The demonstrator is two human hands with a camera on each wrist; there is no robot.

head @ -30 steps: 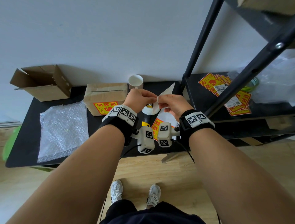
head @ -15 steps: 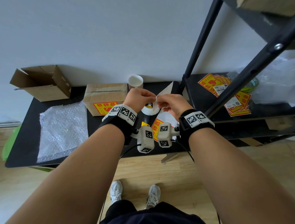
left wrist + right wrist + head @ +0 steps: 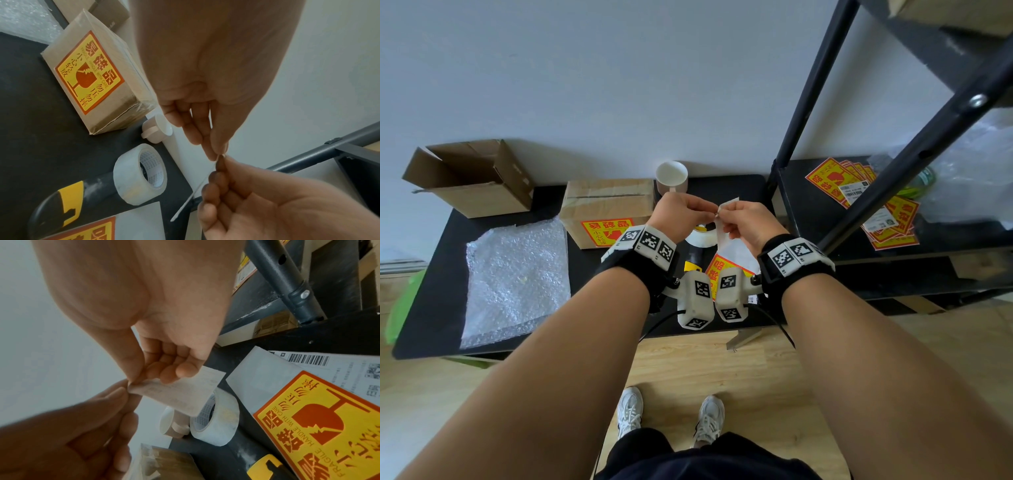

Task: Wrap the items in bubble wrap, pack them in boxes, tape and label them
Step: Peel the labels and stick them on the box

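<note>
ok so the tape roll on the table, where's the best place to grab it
Judging by its pose, grip the tape roll across its rim from above. It stands on its edge with the open core facing sideways, so fingers could also hook the core. The cup stands behind it.

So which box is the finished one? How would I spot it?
On the black table, look beside the white mug. The closed box sits there, taped shut with a yellow-and-red fragile sticker on its front; the other box lies open, with no sticker showing.
</note>
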